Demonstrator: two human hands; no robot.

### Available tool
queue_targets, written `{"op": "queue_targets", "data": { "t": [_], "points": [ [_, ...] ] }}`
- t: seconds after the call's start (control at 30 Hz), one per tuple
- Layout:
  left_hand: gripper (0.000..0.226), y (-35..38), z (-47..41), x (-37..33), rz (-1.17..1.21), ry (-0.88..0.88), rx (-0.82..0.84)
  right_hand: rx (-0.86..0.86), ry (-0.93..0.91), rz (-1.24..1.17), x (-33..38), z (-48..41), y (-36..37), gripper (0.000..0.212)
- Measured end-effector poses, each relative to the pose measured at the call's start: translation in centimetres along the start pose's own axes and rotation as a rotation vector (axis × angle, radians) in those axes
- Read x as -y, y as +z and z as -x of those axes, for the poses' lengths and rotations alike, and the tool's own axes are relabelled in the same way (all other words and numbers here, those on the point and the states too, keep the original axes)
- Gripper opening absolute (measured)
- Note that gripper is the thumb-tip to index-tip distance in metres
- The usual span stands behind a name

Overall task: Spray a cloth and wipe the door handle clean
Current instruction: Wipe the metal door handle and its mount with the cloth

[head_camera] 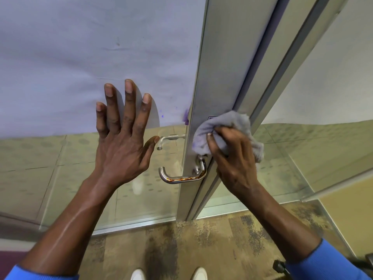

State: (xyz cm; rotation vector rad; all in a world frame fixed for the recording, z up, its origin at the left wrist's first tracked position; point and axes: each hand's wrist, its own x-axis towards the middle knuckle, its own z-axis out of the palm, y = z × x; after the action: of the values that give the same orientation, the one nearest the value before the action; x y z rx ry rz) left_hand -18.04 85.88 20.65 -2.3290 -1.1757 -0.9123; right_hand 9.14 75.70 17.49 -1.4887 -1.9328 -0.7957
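Note:
A brushed-metal lever door handle (182,176) juts from the aluminium door frame (214,81), with orange-brown streaks along its lower bar. My right hand (232,160) grips a bunched grey cloth (228,128) and presses it against the frame just above the handle's base. My left hand (123,136) lies flat with fingers spread on the frosted glass door panel (70,67), left of the handle. A second handle (168,139) shows through the glass on the far side. No spray bottle is in view.
Purple stains (186,118) mark the glass edge beside the frame. A fixed glass panel (323,138) stands to the right. Patterned brown carpet (201,243) lies below, with my white shoes (169,274) at the bottom edge. A dark object (281,266) sits low right.

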Motion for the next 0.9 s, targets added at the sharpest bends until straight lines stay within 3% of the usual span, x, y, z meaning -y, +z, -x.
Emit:
{"op": "queue_targets", "data": {
  "t": [0.13,0.27,0.33,0.43,0.57,0.73,0.9],
  "points": [
    [0.098,0.0,0.0,-0.1,0.000,-0.001,-0.011,-0.104,0.011,-0.064,0.5,-2.7,-0.1,0.033],
    [0.098,-0.1,-0.1,0.0,-0.004,0.005,-0.012,0.146,-0.253,-0.053,-1.0,0.8,1.0,0.045],
    [0.095,0.0,-0.1,0.0,-0.006,0.001,-0.011,0.292,-0.279,-0.086,-2.0,2.8,1.4,0.045],
    [0.091,-0.1,-0.1,-0.1,-0.001,-0.005,-0.010,0.371,-0.138,-0.187,-1.8,4.9,1.8,0.041],
    [0.089,-0.1,-0.1,-0.1,-0.003,-0.004,-0.009,0.430,0.065,-0.308,-0.8,6.4,2.1,0.063],
    [0.096,-0.2,-0.2,-0.2,-0.012,-0.008,-0.016,0.464,0.222,-0.418,2.3,6.6,1.5,0.044],
    [0.100,-0.3,-0.1,-0.2,-0.014,-0.016,-0.016,0.423,0.352,-0.535,8.8,6.6,0.8,0.052]
  ]
}}
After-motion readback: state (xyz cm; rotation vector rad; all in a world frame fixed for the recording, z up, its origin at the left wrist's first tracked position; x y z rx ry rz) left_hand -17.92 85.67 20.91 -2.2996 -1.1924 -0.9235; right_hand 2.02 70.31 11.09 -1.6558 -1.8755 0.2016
